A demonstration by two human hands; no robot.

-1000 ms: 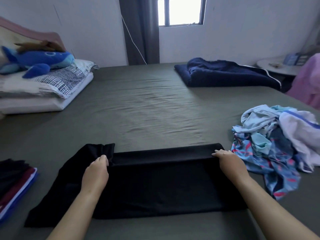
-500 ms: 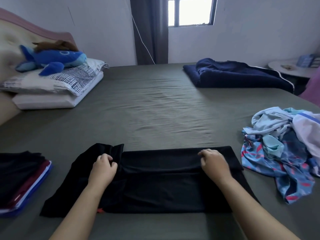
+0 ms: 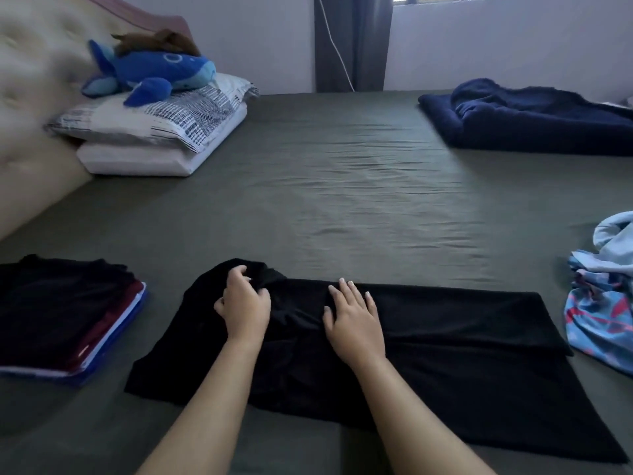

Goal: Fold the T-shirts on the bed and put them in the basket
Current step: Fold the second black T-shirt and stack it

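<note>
Olive-grey sheeting covers the wide bed (image 3: 342, 186), its middle faintly wrinkled, under a pale wall with a dark curtain (image 3: 352, 42) hanging at the far side.

From the head camera, a black T-shirt (image 3: 445, 344) lies across the near part of the bed, folded into a long band with a straight far edge, its left end bunched and rumpled. The left hand (image 3: 245, 299) sits on that rumpled end, fingers (image 3: 239, 270) curled into the cloth and gripping a fold. The right hand (image 3: 352, 313) rests flat on the shirt just beside it, fingers straight and slightly apart, pressing the fabric down.

To the left, near the shirt but apart from it, lies a stack of folded shirts (image 3: 65, 313), black on top with maroon, white and blue edges below. At the right edge a heap of unfolded clothes (image 3: 603, 303) in pale blue and a blue-and-red print lies just beside the shirt's right end. Farther back, a navy blanket (image 3: 534, 118) lies on the right, and on the left a blue plush whale (image 3: 150, 73) rests on two stacked pillows (image 3: 161, 132) against a padded headboard (image 3: 30, 97).
</note>
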